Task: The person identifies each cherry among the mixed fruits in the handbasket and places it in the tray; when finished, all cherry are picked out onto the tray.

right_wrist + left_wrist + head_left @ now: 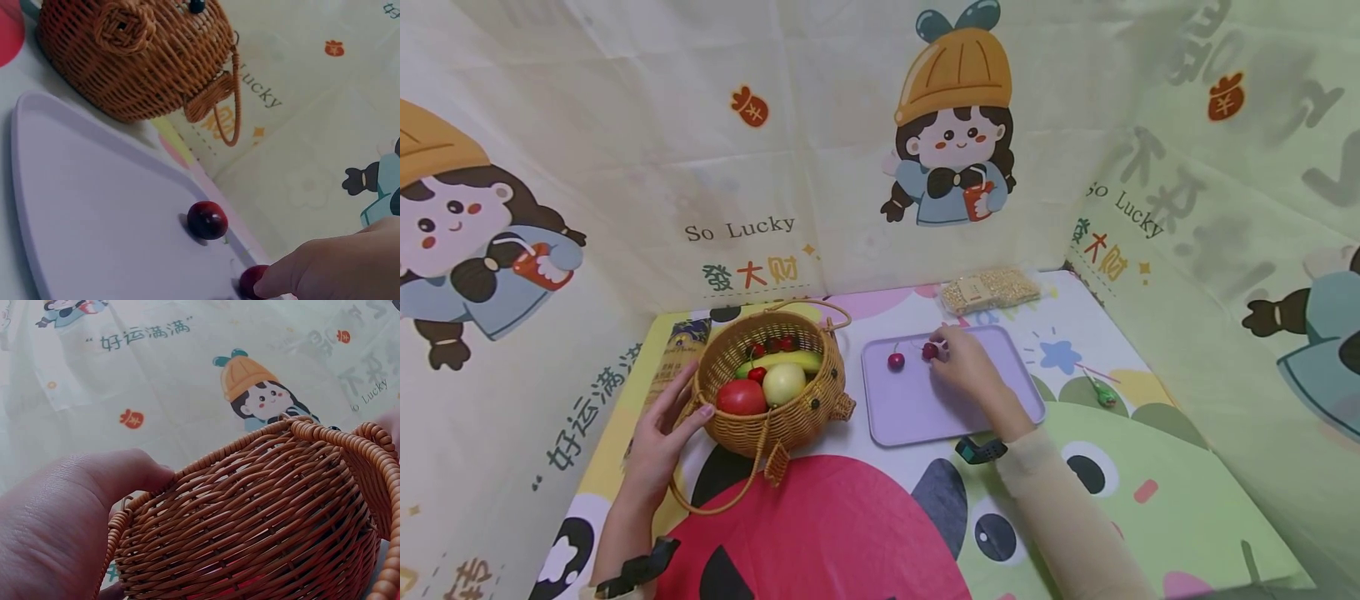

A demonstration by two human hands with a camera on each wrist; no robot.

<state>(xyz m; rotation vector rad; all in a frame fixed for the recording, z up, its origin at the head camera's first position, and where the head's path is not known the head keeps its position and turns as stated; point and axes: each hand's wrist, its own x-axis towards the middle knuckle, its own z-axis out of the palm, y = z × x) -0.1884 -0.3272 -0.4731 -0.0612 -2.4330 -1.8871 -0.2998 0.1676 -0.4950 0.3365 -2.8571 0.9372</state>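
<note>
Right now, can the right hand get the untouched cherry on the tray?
Probably yes: the untouched cherry lies uncovered on the tray, near the right hand. But that hand pinches the second cherry, so it may need to let go first.

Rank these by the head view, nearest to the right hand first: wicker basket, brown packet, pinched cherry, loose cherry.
1. Pinched cherry: held in the right hand.
2. Loose cherry: on the tray, left of the first.
3. Wicker basket: left of the tray.
4. Brown packet: farthest left, beyond the basket.
</note>
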